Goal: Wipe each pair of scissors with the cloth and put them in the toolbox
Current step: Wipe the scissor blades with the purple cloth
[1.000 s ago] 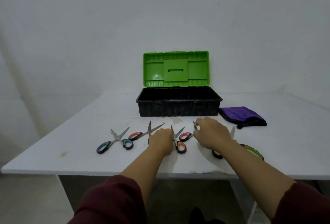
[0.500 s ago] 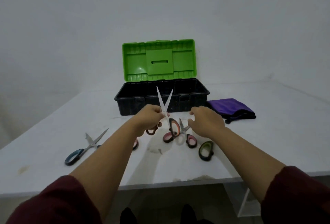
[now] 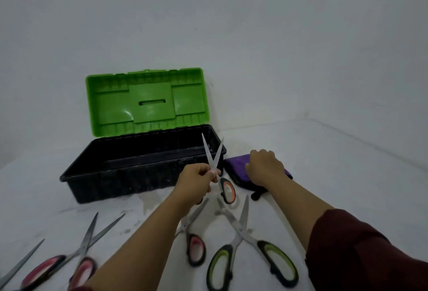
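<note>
No writing reads on the black plastic toolbox [image 3: 129, 175] or its raised green lid [image 3: 148, 100]. The left hand [image 3: 196, 181] grips upright orange-handled steel scissors [image 3: 217, 170], blades parted, one handle loop hidden behind it. The right hand [image 3: 264, 168] lies on the folded purple cloth [image 3: 234, 165] beside the toolbox, its fingers' grip unclear.

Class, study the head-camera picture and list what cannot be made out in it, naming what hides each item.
Head view only:
- Purple cloth: mostly covered by the right hand; whether it is gripped is unclear.
- Orange-handled scissors: one handle loop is hidden in the left hand.
- Pink-handled scissors: second handle is behind the left forearm.
- Toolbox: the floor is dark and partly blocked by its front wall.
- Far-left scissors: handles are cut off by the frame edge.
</note>
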